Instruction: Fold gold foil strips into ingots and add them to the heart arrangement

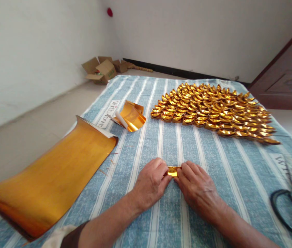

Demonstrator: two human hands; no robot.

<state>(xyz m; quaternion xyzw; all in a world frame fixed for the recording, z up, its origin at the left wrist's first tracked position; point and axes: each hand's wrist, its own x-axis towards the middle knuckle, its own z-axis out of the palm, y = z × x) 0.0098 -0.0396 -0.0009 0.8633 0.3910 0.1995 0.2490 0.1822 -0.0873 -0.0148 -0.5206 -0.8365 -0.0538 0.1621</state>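
Note:
Between my two hands, near the middle front of the table, is a small strip of shiny gold foil paper [173, 171]. My left hand [152, 179] pinches its left end, and my right hand [196, 182] has its fingers closed on the right end. Only the strip's middle shows; the ends are hidden under my fingers. Beyond my hands, to the right, folded gold paper ingots [208, 106] stand packed together in rows. A large gold paper sheet [55, 172] lies to the left, its far edge curled up, and a smaller curled gold piece [132, 115] sits behind it.
Black-handled scissors [288, 206] lie at the right edge of the blue-and-white striped tablecloth [132, 162]. Thin paper scraps [108, 165] are scattered beside the large sheet. An open cardboard box [100, 70] rests on the floor past the far left corner. A dark red door [285, 72] stands at the right.

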